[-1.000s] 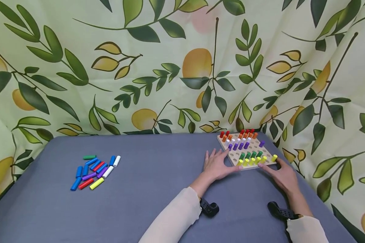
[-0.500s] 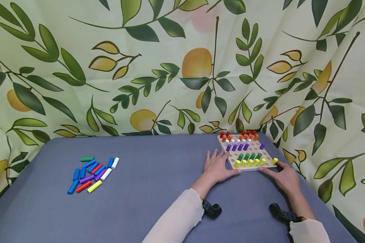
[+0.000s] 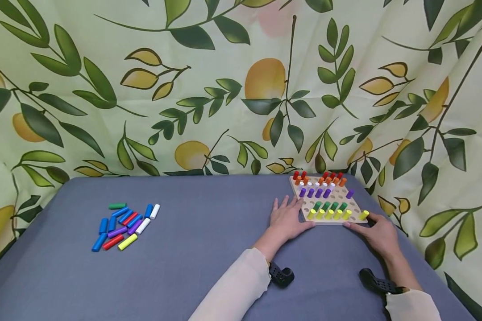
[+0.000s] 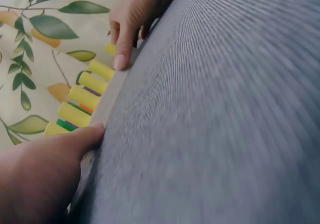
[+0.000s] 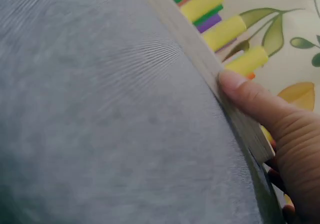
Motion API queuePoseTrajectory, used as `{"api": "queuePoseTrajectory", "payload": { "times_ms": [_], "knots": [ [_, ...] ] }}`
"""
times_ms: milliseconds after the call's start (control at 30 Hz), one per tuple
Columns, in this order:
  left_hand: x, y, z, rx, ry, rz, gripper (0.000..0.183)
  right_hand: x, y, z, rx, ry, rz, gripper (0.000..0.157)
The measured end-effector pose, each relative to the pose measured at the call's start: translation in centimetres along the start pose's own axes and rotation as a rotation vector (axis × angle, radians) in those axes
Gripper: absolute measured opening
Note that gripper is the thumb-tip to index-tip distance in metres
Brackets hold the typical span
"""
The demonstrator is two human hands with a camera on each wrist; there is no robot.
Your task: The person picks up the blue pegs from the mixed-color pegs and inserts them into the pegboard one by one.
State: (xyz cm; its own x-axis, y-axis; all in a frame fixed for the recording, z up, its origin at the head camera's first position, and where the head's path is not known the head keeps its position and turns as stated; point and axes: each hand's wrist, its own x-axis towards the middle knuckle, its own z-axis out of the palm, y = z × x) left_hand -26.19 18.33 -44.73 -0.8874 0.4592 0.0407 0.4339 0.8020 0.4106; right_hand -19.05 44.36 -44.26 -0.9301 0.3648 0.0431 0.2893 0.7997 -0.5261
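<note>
A light wooden pegboard (image 3: pixel 333 223) lies at the table's far right, with rows of upright red, orange, white, purple, green and yellow pegs (image 3: pixel 338 214). At its near left corner is my left hand (image 3: pixel 286 221), fingers spread along the left side and thumb tip on the front edge. My right hand (image 3: pixel 379 234) holds the near right corner, its thumb (image 5: pixel 250 94) pressed along the front edge and the other fingers round the right side, partly hidden. Yellow pegs (image 4: pixel 82 98) stand just behind the front edge in the left wrist view.
Loose blue, red, purple, white, green and yellow pegs (image 3: pixel 126 225) lie in a cluster on the left of the grey cloth-covered table (image 3: pixel 209 214). A leaf-and-fruit patterned curtain (image 3: pixel 221 58) hangs behind and along the right side. Some holes in the board stand bare.
The pegboard has turned slightly between my hands, its right front corner coming nearer, so the front edge now runs level. Both hands stay at its corners. The head view has shifted a little.
</note>
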Motion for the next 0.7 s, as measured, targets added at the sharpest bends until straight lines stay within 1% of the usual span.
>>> {"api": "queuePoseTrajectory", "payload": {
  "times_ms": [100, 200, 267, 400, 500, 567, 700],
  "knots": [
    [-0.4, -0.3, -0.2, 0.012, -0.009, -0.006, 0.084, -0.1, -0.3, 0.0, 0.009, -0.022, 0.006, 0.099],
    [-0.8, -1.0, -0.6, 0.015, -0.027, -0.008, 0.083, -0.2, -0.6, 0.2, 0.006, -0.028, -0.008, 0.1],
    [-0.9, -1.6, -0.8, 0.01, -0.043, -0.002, 0.083, -0.3, -0.9, 0.4, -0.002, -0.024, -0.023, 0.099],
    [-1.3, -3.0, -1.5, -0.002, -0.07, 0.013, 0.083, -0.4, -1.5, 0.9, -0.01, -0.003, -0.079, 0.092],
    [-1.8, -4.2, -2.1, -0.017, -0.068, 0.025, 0.082, -0.4, -2.2, 1.3, -0.003, 0.01, -0.13, 0.086],
    [-2.2, -4.9, -2.5, -0.024, -0.062, 0.04, 0.08, -0.4, -2.6, 1.6, 0.005, 0.014, -0.149, 0.083],
    [-3.0, -5.8, -3.1, 0.0, -0.052, 0.069, 0.072, -0.4, -3.4, 2.2, 0.029, -0.005, -0.157, 0.083]
  ]
}}
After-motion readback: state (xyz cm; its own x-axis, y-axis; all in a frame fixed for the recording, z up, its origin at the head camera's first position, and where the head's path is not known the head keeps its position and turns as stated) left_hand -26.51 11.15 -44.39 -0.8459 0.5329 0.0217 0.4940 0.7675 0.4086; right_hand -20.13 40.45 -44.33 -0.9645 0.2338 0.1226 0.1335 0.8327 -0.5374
